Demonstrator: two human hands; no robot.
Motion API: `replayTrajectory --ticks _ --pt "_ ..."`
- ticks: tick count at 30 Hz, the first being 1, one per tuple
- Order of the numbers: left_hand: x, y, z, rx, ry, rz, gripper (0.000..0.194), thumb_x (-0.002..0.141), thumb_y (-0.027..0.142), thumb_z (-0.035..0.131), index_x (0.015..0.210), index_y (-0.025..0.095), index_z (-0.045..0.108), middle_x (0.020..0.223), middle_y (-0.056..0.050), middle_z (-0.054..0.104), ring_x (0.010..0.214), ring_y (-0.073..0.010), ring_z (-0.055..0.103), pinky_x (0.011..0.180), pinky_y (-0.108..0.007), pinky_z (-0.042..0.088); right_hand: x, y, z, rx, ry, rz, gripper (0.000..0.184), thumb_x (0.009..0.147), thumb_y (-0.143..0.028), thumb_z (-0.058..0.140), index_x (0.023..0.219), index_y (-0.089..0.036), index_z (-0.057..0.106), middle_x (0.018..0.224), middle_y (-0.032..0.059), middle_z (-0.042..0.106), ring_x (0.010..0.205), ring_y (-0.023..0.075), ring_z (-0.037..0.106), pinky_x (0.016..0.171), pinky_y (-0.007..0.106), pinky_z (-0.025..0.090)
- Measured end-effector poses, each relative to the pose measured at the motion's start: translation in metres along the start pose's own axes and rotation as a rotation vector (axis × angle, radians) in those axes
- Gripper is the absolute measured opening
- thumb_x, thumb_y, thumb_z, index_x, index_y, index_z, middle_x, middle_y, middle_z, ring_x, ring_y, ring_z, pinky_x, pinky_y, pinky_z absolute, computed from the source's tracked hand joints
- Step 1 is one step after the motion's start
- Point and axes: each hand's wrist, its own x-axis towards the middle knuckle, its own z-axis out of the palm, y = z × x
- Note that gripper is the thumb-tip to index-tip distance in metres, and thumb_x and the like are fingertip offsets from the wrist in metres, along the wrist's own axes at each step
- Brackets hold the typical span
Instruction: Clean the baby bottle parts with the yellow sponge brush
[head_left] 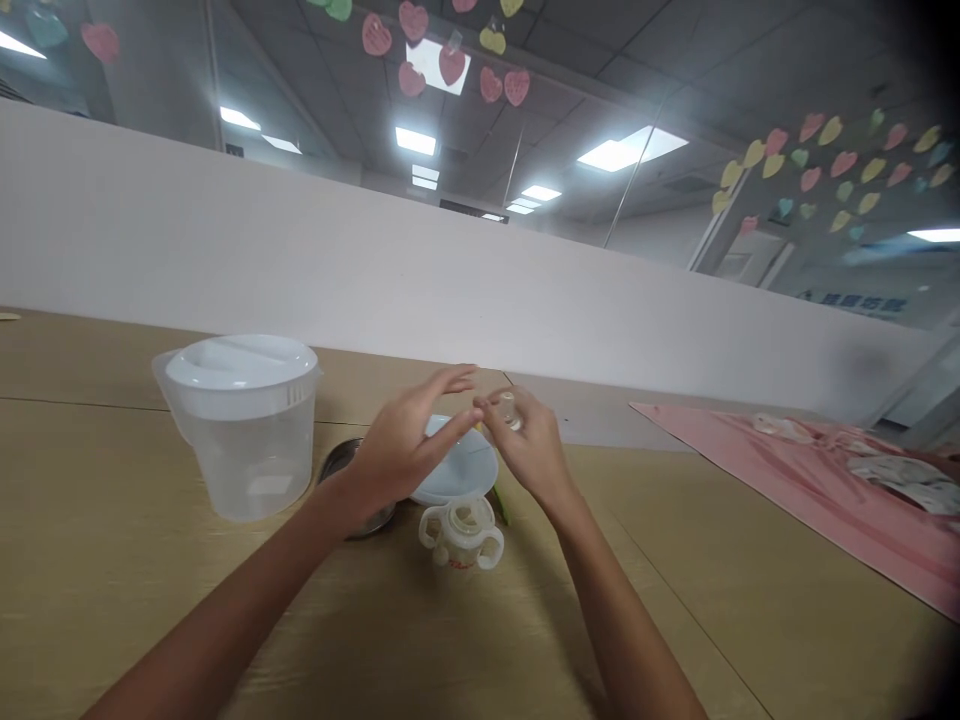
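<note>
Right hand (529, 450) pinching a small clear bottle (510, 410) over a white plate (461, 475); left hand (401, 445) open, fingers lightly curved, just beside it at nine o'clock; two-handled baby cup (461, 535) at six o'clock; lidded plastic jug (240, 425) farther out at nine o'clock.

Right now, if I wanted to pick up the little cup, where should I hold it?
Take the cup by its two handles, one in each hand, coming from the near side. They stick out left and right, and the plate sits right behind it, so the front looks like the easiest way in.
</note>
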Motion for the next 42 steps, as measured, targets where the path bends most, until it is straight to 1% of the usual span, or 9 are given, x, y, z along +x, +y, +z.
replayTrajectory --ticks 3,8,14,19,25,31,37,39,42 --pt "-0.032 -0.025 0.022 -0.142 0.185 -0.086 0.039 0.092 0.036 0.037 0.126 0.017 0.041 0.119 -0.010 0.057 0.113 -0.0192 0.051 0.095 -0.034 0.040 -0.022 0.008 -0.005 0.085 0.074 0.072 0.042 0.087 -0.048 0.044 0.072 -0.015 0.065 0.076 0.0053 0.057 0.076 0.0153 0.053 0.071 0.027 0.041" --pt "-0.085 -0.049 0.064 0.013 -0.022 0.060 0.068 0.081 0.045 0.055 0.136 0.017 0.027 0.135 -0.014 0.042 0.126 -0.0262 0.037 0.104 -0.042 0.030 -0.067 0.016 0.013 0.229 0.116 0.111 0.034 0.087 -0.044 0.047 0.086 -0.017 0.067 0.086 0.0065 0.059 0.084 0.0164 0.055 0.077 0.029 0.043" --pt "-0.100 -0.052 0.087 0.113 -0.095 0.050 0.072 0.077 0.047 0.060 0.134 0.018 0.027 0.128 -0.013 0.049 0.122 -0.0269 0.040 0.106 -0.048 0.025 -0.084 0.028 0.037 0.205 -0.030 0.132 0.029 0.086 -0.040 0.050 0.087 -0.017 0.068 0.087 0.0064 0.060 0.087 0.0161 0.056 0.080 0.030 0.044" --pt "-0.106 -0.055 0.095 0.094 -0.037 -0.029 0.064 0.076 0.042 0.060 0.129 0.018 0.035 0.124 -0.012 0.052 0.115 -0.0270 0.045 0.099 -0.047 0.033 -0.085 0.029 0.044 0.128 -0.052 0.110 0.023 0.082 -0.038 0.055 0.088 -0.018 0.064 0.089 0.0053 0.063 0.086 0.0167 0.058 0.079 0.029 0.045" --pt "-0.110 -0.054 0.098 0.099 0.017 -0.091 0.071 0.071 0.042 0.063 0.131 0.017 0.033 0.118 -0.012 0.056 0.111 -0.0275 0.049 0.101 -0.049 0.030 -0.102 0.024 0.045 -0.072 0.077 0.164 0.041 0.079 -0.051 0.057 0.101 -0.016 0.057 0.091 0.0077 0.063 0.085 0.0198 0.057 0.075 0.034 0.045" --pt "-0.111 -0.054 0.097 0.091 0.013 -0.077 0.069 0.073 0.041 0.059 0.130 0.017 0.030 0.103 -0.010 0.061 0.104 -0.0262 0.054 0.100 -0.049 0.030 -0.133 0.004 0.036 -0.344 0.226 -0.025 0.026 0.087 -0.033 0.049 0.106 -0.017 0.051 0.101 0.0100 0.062 0.093 0.0232 0.056 0.092 0.049 0.035" --pt "-0.112 -0.053 0.096 0.094 0.010 -0.058 0.044 0.074 0.038 0.058 0.110 0.018 0.043 0.110 -0.011 0.058 0.105 -0.0243 0.054 0.102 -0.047 0.027 -0.145 -0.015 0.037 -0.269 0.161 -0.239 0.031 0.080 -0.015 0.052 0.110 -0.019 0.048 0.091 0.0051 0.065 0.092 0.0212 0.058 0.100 0.052 0.030" --pt "-0.110 -0.051 0.094 0.090 -0.024 -0.054 0.041 0.076 0.039 0.057 0.109 0.018 0.046 0.110 -0.010 0.058 0.105 -0.0241 0.053 0.102 -0.046 0.027 -0.141 -0.014 0.036 -0.180 0.219 -0.221 0.026 0.080 -0.013 0.050 0.106 -0.020 0.051 0.094 0.0048 0.064 0.096 0.0200 0.058 0.099 0.048 0.035" --pt "-0.107 -0.049 0.091 0.085 -0.084 -0.062 0.048 0.077 0.044 0.054 0.117 0.019 0.046 0.112 -0.011 0.058 0.105 -0.0260 0.052 0.099 -0.047 0.029 -0.134 -0.008 0.035 -0.075 0.256 -0.015 0.028 0.085 -0.021 0.048 0.113 -0.018 0.051 0.105 0.0080 0.062 0.100 0.0198 0.059 0.089 0.038 0.047"
